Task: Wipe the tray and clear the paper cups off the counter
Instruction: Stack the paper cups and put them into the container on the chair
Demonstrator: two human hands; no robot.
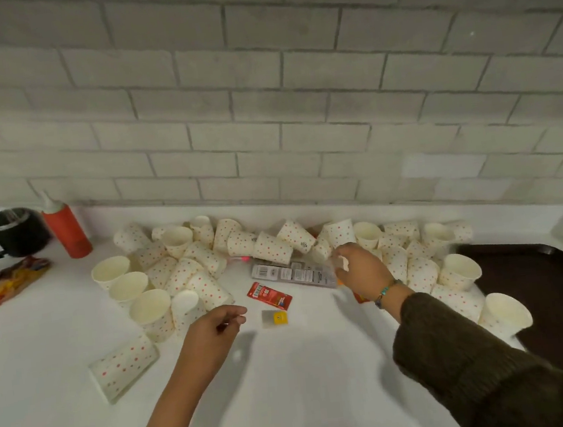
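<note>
Several white paper cups [273, 247] with red dots lie tumbled and upright in a heap along the back of the white counter [61, 337]. One flattened cup [124, 366] lies apart at the front left. The dark brown tray [555, 290] sits at the right, with cups leaning over its left edge. My right hand [361, 269] reaches into the middle of the heap, and its fingers curl round the clear right end of a long grey packet [293, 274]. Over the counter, just left of the small packets, my left hand [215, 326] hovers loosely curled and holds nothing that I can see.
A small red packet [269, 295] and a yellow sachet [276, 317] lie between my hands. At the back left stand a black mug [10, 234] and a red squeeze bottle [67, 230], with a colourful wrapper [5, 283] beside them. A grey tiled wall closes the back.
</note>
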